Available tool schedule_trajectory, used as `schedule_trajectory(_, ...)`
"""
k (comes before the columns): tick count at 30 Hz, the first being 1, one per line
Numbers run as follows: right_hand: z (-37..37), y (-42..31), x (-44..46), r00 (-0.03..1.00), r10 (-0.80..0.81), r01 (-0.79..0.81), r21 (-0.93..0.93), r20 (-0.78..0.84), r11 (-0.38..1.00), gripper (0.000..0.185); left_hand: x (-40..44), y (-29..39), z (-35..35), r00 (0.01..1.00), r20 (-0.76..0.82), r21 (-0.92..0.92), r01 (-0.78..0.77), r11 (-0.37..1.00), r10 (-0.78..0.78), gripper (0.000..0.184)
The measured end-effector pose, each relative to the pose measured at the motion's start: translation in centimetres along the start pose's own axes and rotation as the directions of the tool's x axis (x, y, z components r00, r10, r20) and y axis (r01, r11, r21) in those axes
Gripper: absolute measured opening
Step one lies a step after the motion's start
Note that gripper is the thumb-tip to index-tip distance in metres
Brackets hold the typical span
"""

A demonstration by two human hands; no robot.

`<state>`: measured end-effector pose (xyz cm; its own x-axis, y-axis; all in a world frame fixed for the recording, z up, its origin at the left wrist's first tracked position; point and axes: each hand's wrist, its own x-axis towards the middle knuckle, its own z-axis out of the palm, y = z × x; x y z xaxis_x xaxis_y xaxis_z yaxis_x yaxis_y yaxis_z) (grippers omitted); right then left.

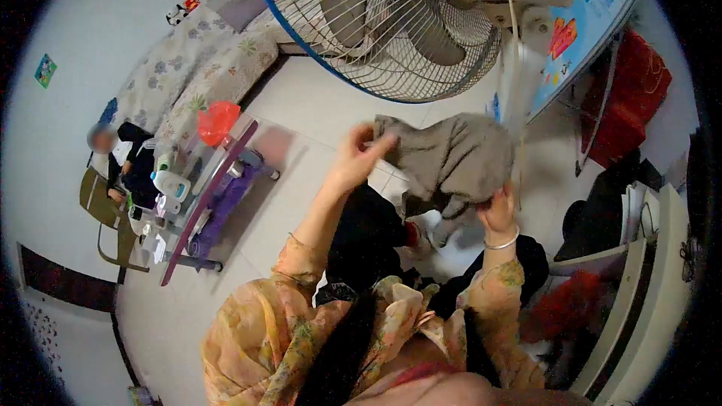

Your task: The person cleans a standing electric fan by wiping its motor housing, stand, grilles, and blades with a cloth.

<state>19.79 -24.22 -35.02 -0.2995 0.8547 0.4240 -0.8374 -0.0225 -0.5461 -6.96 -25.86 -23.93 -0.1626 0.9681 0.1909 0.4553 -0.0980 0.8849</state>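
A grey-brown piece of cloth (451, 154), perhaps a garment, is stretched in folds between my two hands above my lap. Its upper left corner is pinched by my left hand (355, 162), the thumb lying toward the fabric. My right hand (498, 214), with a bracelet on the wrist, grips the lower right edge, its fingertips partly hidden by the cloth. Beneath the fabric, a loose dark part hangs toward my dark trousers (365, 237).
Just beyond the cloth stands a large fan (391, 22) with a blue-rimmed wire guard. At left are a wheeled table (210, 203) with bottles and a red bag, a seated person (131, 154) and a bed (203, 68). Right of me is a pale cabinet (639, 301).
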Motion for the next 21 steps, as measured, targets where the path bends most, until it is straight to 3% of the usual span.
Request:
schedule_trajectory(1, 1.1, -0.2, 0.6, 1.000, -0.018, 0.017, 0.109, 0.010, 0.994, 0.075, 0.8, 0.0, -0.4, 0.977, -0.162, -0.197, -0.172, 0.965, 0.141, 0.028)
schedule_trajectory(3, 6.9, -2.8, 3.8, 0.966, -0.184, 0.223, -0.221, 0.184, 0.949, 0.091, 1.8, 2.4, -2.2, 0.898, -0.379, -0.386, -0.371, 0.845, 0.222, 0.046)
schedule_trajectory(5, 8.3, -5.1, 6.6, 0.958, -0.183, 0.287, -0.678, 0.223, 0.677, 0.109, 2.6, 6.1, -3.9, 0.826, -0.360, -0.448, -0.561, 0.696, 0.434, 0.083)
schedule_trajectory(6, 9.6, -5.5, 7.9, 0.961, -0.197, 0.276, -0.673, 0.194, 0.686, 0.108, 3.0, 7.4, -3.8, 0.784, -0.398, -0.449, -0.619, 0.644, 0.475, 0.093)
schedule_trajectory(7, 11.0, -5.7, 9.0, 0.964, -0.209, 0.265, -0.668, 0.166, 0.695, 0.107, 3.8, 8.0, -3.7, 0.780, -0.383, -0.485, -0.626, 0.611, 0.495, 0.092)
schedule_trajectory(9, 12.7, -5.8, 11.0, 0.875, -0.386, 0.422, -0.852, 0.293, 0.310, 0.094, 5.6, 9.1, -3.3, 0.767, -0.352, -0.558, -0.633, 0.537, 0.537, 0.089)
schedule_trajectory(10, 13.2, -5.2, 12.1, 0.812, -0.473, 0.441, -0.890, 0.342, 0.114, 0.090, 6.1, 9.7, -3.1, 0.830, -0.302, -0.635, -0.541, 0.551, 0.468, 0.081)
schedule_trajectory(11, 13.4, -4.8, 12.8, 0.738, -0.543, 0.427, -0.900, 0.400, -0.083, 0.086, 6.2, 9.8, -2.7, 0.831, -0.311, -0.656, -0.539, 0.528, 0.461, 0.078)
schedule_trajectory(12, 13.2, -4.3, 13.3, 0.708, -0.575, 0.390, -0.906, 0.410, -0.167, 0.076, 6.3, 9.9, -2.3, 0.830, -0.320, -0.676, -0.537, 0.505, 0.456, 0.075)
schedule_trajectory(15, 12.6, -3.0, 14.7, 0.632, -0.635, 0.332, -0.895, 0.445, -0.298, 0.071, 6.5, 10.2, -1.0, 0.817, -0.361, -0.614, -0.570, 0.545, 0.449, 0.064)
schedule_trajectory(17, 12.3, -2.0, 15.3, 0.600, -0.643, 0.356, -0.879, 0.475, -0.317, 0.058, 7.1, 10.0, -0.3, 0.812, -0.380, -0.564, -0.584, 0.584, 0.444, 0.061)
schedule_trajectory(18, 12.2, -1.2, 15.4, 0.585, -0.651, 0.361, -0.874, 0.484, -0.325, 0.055, 6.7, 10.5, 0.4, 0.840, -0.423, -0.612, -0.541, 0.577, 0.340, 0.059)
schedule_trajectory(21, 12.4, 0.7, 14.6, 0.594, -0.646, 0.339, -0.878, 0.479, -0.339, 0.043, 6.3, 10.7, 0.7, 0.836, -0.485, -0.538, -0.517, 0.666, 0.257, 0.060)
